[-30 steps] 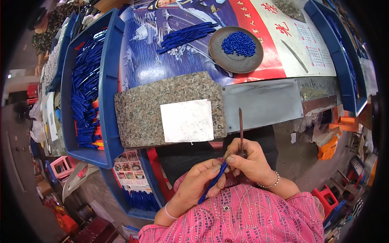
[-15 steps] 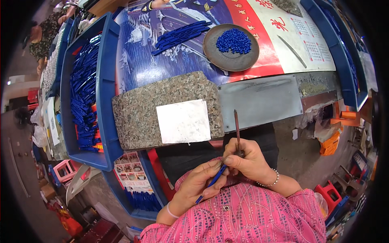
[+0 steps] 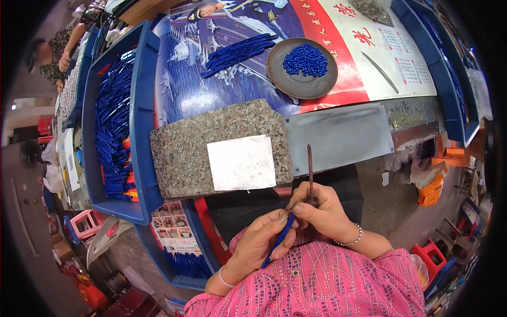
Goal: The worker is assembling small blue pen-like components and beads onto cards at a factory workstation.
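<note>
In front of my pink patterned shirt, my left hand point(image 3: 262, 236) is closed around a slim blue strip point(image 3: 279, 243). The strip slants, its lower end pointing toward my lap and its upper end between my fingertips. My right hand point(image 3: 323, 210) grips a thin reddish-brown rod-like tool point(image 3: 310, 171) that stands upright out of the fist. Its thumb and fingers meet the fingertips of my left hand at the strip's upper end. What exactly the right fingertips pinch there is hidden.
A granite slab point(image 3: 190, 153) with white paper point(image 3: 242, 162) and a grey metal plate point(image 3: 340, 134) edge the bench. Beyond lie a round dish point(image 3: 280, 79) of blue pellets and a pile of blue strips point(image 3: 237, 54). Blue bins point(image 3: 140, 121) flank both sides. Another person point(image 3: 60, 53) is far left.
The blue strip has turned in my left hand, showing a broader side. Its lower end sits slightly lower and further right. My right hand still holds the tool upright.
</note>
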A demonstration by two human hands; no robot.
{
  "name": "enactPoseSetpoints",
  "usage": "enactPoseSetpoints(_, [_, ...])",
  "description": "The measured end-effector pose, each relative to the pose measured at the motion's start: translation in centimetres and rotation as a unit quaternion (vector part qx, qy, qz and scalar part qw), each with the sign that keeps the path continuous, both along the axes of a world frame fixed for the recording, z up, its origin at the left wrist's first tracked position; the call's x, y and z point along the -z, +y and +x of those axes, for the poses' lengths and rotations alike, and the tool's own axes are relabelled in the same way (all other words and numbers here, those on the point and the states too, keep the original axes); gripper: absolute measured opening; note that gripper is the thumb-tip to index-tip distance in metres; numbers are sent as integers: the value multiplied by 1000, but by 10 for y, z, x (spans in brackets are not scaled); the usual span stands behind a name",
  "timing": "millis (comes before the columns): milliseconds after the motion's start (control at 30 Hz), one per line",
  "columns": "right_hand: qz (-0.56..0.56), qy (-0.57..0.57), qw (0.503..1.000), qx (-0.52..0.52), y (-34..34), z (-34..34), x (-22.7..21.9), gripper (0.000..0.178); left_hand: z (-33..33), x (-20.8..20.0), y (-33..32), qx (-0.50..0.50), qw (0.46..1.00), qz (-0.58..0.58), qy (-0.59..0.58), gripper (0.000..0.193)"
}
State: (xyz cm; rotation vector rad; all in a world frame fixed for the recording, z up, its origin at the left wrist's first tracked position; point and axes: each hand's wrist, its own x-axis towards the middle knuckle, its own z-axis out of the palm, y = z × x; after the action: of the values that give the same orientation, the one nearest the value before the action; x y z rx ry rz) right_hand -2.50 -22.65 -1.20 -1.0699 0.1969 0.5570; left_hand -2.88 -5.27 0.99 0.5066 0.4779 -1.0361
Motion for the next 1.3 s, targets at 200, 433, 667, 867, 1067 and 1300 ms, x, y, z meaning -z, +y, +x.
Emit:
enactPoseSetpoints(200, [-4, -7, 1000, -2, 0, -1, -1, 21, -2, -2, 0, 0, 999, 31, -15, 25])
enactPoseSetpoints(433, [-7, -19, 1000, 0, 0, -1, -1, 23, -2, -4, -1, 1, 998, 54, -34, 24])
enactPoseSetpoints(667, [2, -16, 1000, 3, 1, -1, 0, 23, -2, 0, -1, -19, 1000, 10, -17, 20])
enactPoseSetpoints(867, [7, -12, 1000, 8, 0, -1, 2, 23, -1, 0, -1, -23, 1000, -17, -1, 20])
enactPoseSetpoints(1067, [15, -10, 1000, 16, 0, -1, -1, 23, -1, -9, -6, -17, 995, 69, -74, 18])
enactPoseSetpoints(1300, [50, -12, 998, 21, 0, 1, -3, 21, -3, -19, -9, 4, 967, 186, -176, 14])
